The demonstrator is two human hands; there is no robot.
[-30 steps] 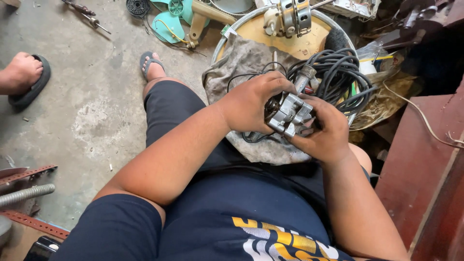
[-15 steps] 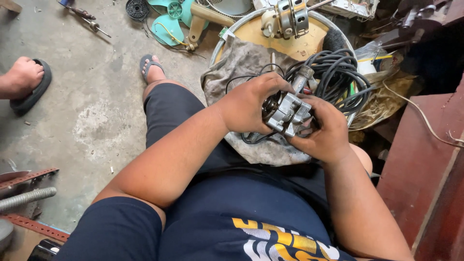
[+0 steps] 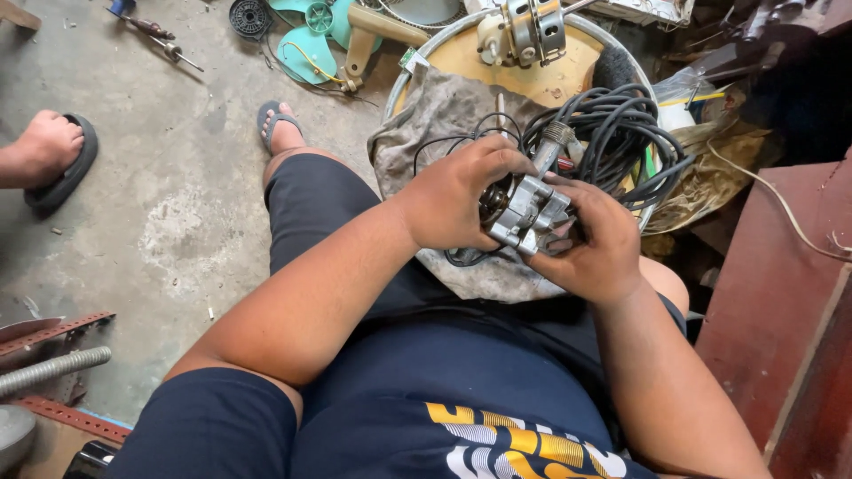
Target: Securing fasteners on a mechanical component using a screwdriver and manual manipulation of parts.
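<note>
Both hands hold a small fan motor (image 3: 525, 213) over the lap, just above a grey rag (image 3: 444, 115) draped on a round stool (image 3: 568, 75). Left hand (image 3: 457, 200) wraps the motor's left end, fingers curled over the top, thumb side hidden. Right hand (image 3: 599, 244) cups it from right & below, fingers closed round the housing; tips mostly hidden behind the metal.

Handling, my guess: cast-metal housing w/ copper windings inside, so dense & heavy for its size, fully stiff. Bare metal prob a bit greasy, could slip. Housing is tough; thin black leads (image 3: 444, 142) trailing off toward the rag are the weak part, don't pull there. Best grip = the square housing edges/corner lugs, as now, not shaft (image 3: 548, 146) or wires.

Orientation: long axis follows the shaft, running up & slightly right in the head view, away from the body. Shaft end points toward the coiled black cable (image 3: 621, 133) on the stool. Back end faces the person's belly, hidden by hands.

Nearby: another motor (image 3: 524, 31) on the stool's far side, teal fan blade (image 3: 306, 40) on the floor, someone else's sandalled foot (image 3: 49, 151) at left.
</note>
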